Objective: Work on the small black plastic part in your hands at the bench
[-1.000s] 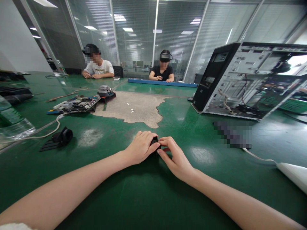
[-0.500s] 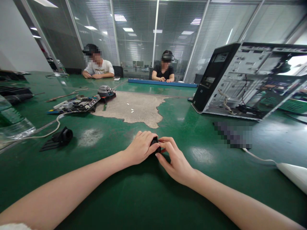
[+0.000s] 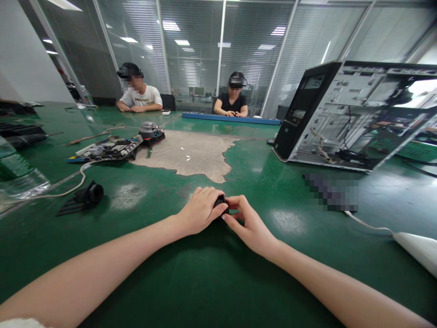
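Note:
My left hand (image 3: 202,210) is wrapped over a small black rounded object (image 3: 221,204), its fingers across the top and its thumb along the near side. Most of the object lies hidden under that hand, so its exact kind cannot be made out. From the right, my right hand (image 3: 251,223) has bent fingers against the object's edge, the thumb tip close to its lower side. Both hands are low over the green tabletop (image 3: 205,282), near its middle.
An open computer case (image 3: 307,109) stands at right, a blurred dark item (image 3: 327,191) before it. To the left are a circuit board (image 3: 109,148), a cooling fan (image 3: 150,130), a black plastic part (image 3: 85,196) and a plastic bottle (image 3: 20,168). Two people sit across the table.
My right fingers have bent a little more and the thumb has shifted slightly at the object's edge. My left hand keeps its hold in the same place.

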The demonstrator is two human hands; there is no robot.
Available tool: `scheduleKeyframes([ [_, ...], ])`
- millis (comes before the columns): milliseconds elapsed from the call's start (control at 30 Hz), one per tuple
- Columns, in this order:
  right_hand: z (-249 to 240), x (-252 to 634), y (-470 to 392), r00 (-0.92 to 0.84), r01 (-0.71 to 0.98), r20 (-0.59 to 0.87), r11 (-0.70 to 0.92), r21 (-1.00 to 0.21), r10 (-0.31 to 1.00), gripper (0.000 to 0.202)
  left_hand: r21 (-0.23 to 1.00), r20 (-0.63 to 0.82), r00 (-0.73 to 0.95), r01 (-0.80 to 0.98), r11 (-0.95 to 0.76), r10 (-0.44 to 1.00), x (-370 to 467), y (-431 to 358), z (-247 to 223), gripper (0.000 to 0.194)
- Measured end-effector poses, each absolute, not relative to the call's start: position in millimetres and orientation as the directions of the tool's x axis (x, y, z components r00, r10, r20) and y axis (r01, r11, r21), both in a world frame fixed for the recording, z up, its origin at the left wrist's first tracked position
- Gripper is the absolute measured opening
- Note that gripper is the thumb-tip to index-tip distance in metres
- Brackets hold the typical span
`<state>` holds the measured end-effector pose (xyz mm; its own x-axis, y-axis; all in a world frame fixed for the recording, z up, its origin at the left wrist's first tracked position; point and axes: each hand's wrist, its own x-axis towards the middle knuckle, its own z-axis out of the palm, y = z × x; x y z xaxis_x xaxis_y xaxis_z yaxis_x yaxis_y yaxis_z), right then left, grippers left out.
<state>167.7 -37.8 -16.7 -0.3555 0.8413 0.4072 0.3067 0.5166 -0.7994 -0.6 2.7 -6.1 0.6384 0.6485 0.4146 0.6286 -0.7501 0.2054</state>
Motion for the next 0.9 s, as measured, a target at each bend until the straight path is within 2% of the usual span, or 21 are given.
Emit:
scheduleKeyframes([
  [200,-11.3,168.1,-43.0,-0.368,0.399,0.516,0.632,-0.664,0.774,0.017,0.204,0.424,0.635,0.628,-0.751,0.646,-0.7,1.9,-7.2,0.039],
  [300,-12.3,167.7,-41.4,-0.344,0.398,0.521,0.624,-0.672,0.781,0.014,0.206,0.426,0.634,0.627,-0.751,0.646,-0.6,1.7,-7.0,0.04],
  [467,-16.5,167.2,-37.1,-0.312,0.356,0.46,0.551,-0.755,0.831,0.026,0.207,0.422,0.636,0.626,-0.752,0.646,-0.4,2.4,-6.3,0.04],
  [600,-17.3,167.9,-36.9,-0.348,0.343,0.42,0.531,-0.775,0.838,0.022,0.209,0.423,0.636,0.624,-0.753,0.645,-0.5,2.8,-6.9,0.04],
  [900,-10.8,167.6,-42.1,-0.354,0.421,0.492,0.605,-0.675,0.795,0.014,0.206,0.418,0.634,0.632,-0.747,0.651,-1.0,1.7,-7.2,0.04],
])
